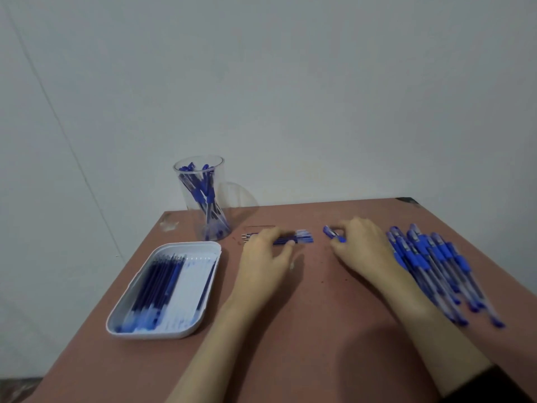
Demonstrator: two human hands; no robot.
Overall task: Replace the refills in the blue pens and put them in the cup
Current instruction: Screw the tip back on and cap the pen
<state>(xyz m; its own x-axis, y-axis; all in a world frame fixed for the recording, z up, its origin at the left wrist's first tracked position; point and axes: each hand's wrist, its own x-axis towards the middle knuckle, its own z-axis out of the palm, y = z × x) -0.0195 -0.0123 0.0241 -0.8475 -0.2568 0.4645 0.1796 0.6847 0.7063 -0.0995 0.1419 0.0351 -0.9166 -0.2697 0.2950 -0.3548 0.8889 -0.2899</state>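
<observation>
Broadly, a reddish-brown table [305,330] fills the lower view. At its left lies a white tray [122,321] of dark blue refills [157,289]; at the right, a heap of blue pens [436,266]. A clear cup [203,196] with pens inside stands at the back left. The left hand [266,257] rests curled over a small bundle of refills [293,238], thumb touching them. The right hand [363,242] pinches a small blue pen piece [331,232] with its fingertips.
</observation>
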